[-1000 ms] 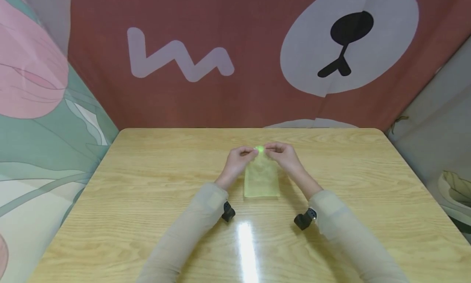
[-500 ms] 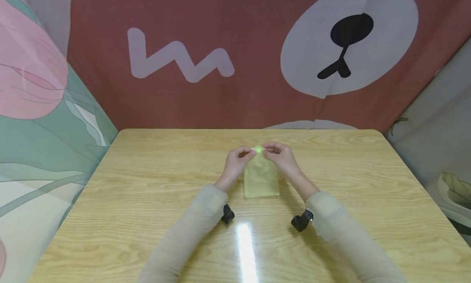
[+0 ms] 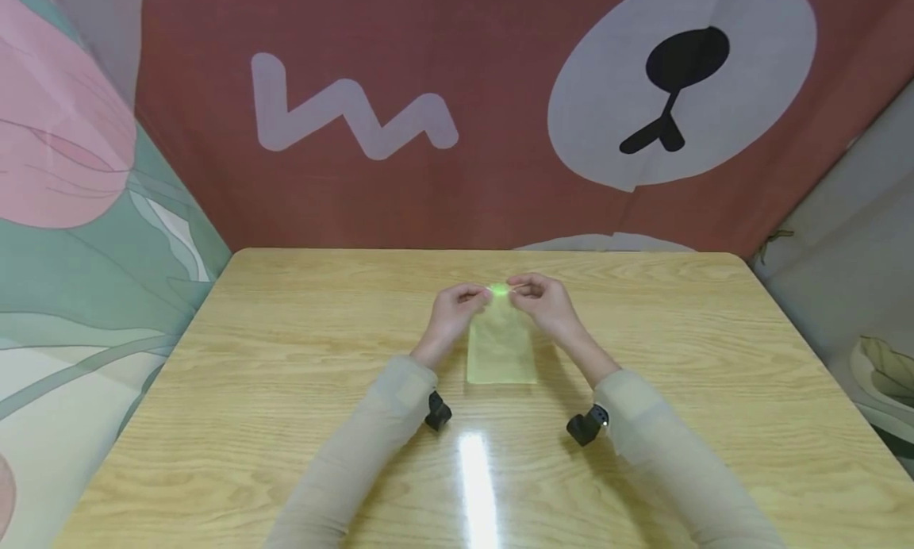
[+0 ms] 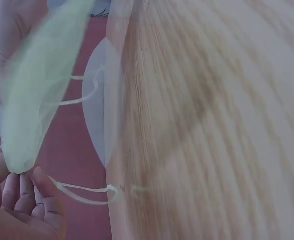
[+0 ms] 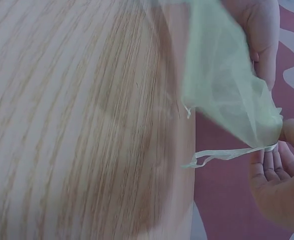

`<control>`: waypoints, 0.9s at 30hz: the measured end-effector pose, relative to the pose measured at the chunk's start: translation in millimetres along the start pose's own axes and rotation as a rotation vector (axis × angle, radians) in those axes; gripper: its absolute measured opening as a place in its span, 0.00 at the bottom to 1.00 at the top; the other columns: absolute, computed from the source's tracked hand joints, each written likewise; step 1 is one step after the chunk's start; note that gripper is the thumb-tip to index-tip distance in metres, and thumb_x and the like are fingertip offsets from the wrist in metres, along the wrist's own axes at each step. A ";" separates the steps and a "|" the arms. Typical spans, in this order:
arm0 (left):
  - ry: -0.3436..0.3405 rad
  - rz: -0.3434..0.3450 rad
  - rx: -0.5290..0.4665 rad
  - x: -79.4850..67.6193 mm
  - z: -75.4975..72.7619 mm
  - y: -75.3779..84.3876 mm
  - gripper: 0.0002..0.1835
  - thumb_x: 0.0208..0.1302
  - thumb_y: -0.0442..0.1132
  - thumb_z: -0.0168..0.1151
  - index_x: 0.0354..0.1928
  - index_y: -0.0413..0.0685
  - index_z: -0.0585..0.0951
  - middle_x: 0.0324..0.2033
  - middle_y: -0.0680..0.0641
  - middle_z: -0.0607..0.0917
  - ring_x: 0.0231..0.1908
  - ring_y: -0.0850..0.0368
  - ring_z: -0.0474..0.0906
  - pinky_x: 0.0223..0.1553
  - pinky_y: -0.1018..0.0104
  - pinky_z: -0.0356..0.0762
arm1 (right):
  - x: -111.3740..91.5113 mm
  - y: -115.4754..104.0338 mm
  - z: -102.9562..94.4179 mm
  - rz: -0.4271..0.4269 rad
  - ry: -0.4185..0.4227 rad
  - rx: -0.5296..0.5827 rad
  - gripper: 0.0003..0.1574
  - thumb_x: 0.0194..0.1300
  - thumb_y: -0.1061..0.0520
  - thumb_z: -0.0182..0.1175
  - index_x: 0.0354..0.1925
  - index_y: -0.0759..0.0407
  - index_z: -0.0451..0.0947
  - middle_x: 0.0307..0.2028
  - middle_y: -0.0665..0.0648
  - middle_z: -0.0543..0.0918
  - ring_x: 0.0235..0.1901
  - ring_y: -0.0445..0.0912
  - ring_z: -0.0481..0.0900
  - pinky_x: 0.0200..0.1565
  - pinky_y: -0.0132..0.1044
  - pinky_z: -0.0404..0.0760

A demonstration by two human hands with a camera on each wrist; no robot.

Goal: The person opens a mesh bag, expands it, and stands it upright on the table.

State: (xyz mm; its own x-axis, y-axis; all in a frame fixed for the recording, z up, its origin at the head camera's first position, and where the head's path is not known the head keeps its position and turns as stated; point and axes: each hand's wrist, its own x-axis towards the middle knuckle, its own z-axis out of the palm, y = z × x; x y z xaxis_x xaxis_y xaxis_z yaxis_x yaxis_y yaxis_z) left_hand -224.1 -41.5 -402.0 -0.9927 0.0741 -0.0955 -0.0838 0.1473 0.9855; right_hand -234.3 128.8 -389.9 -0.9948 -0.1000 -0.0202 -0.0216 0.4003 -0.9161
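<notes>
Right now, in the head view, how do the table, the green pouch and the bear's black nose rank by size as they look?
1. Table, by far the largest.
2. Nose and pouch look about alike; the nose hangs farther off on the backdrop, so I won't rank them.

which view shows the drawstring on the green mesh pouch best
The right wrist view: the pale drawstring runs plainly from the pouch neck to the right hand. The left wrist view shows string loops beside the left hand. The head view barely shows it.
</notes>
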 end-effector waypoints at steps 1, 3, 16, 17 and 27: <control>0.000 -0.002 -0.003 0.6 -0.1 -0.5 0.16 0.66 0.44 0.60 0.48 0.40 0.82 0.48 0.40 0.84 0.45 0.51 0.81 0.52 0.59 0.80 | -0.2 0.0 -0.5 0.000 0.000 -0.004 0.18 0.64 0.62 0.59 0.52 0.67 0.77 0.35 0.57 0.84 0.30 0.32 0.78 0.38 0.23 0.78; -0.003 -0.008 -0.004 -1.3 -0.5 3.5 0.16 0.67 0.43 0.60 0.49 0.38 0.82 0.48 0.39 0.84 0.45 0.48 0.81 0.53 0.58 0.79 | -0.7 -0.1 -1.2 -0.002 0.003 -0.008 0.18 0.64 0.62 0.59 0.52 0.67 0.77 0.36 0.57 0.85 0.30 0.32 0.78 0.38 0.23 0.78; -0.050 -0.002 0.028 -1.2 0.3 2.2 0.20 0.65 0.50 0.61 0.49 0.42 0.82 0.44 0.44 0.85 0.44 0.54 0.81 0.50 0.62 0.80 | -4.8 -1.5 -2.1 -0.026 -0.049 -0.008 0.19 0.70 0.57 0.54 0.55 0.65 0.75 0.44 0.62 0.82 0.44 0.47 0.79 0.51 0.37 0.78; -0.052 0.005 0.032 -1.9 0.2 2.4 0.20 0.65 0.49 0.60 0.49 0.41 0.82 0.44 0.44 0.85 0.44 0.55 0.81 0.49 0.62 0.80 | -4.9 -1.2 -1.5 -0.026 -0.055 -0.001 0.20 0.70 0.56 0.54 0.55 0.65 0.75 0.45 0.64 0.82 0.46 0.49 0.79 0.52 0.39 0.78; -0.050 -0.005 0.051 -0.7 -0.3 1.3 0.15 0.67 0.43 0.59 0.49 0.40 0.81 0.48 0.41 0.82 0.48 0.51 0.78 0.52 0.60 0.78 | -1.8 -3.7 1.3 -0.033 -0.055 -0.007 0.19 0.69 0.56 0.57 0.53 0.65 0.77 0.49 0.66 0.81 0.47 0.50 0.78 0.53 0.39 0.78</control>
State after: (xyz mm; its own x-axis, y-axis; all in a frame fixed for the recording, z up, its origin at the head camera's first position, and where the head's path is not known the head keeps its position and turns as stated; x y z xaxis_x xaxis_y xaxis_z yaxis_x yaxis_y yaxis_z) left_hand -223.5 -41.7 -400.6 -0.9866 0.1225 -0.1081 -0.0825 0.1977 0.9768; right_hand -232.3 126.3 -387.0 -0.9865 -0.1634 -0.0120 -0.0555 0.4020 -0.9140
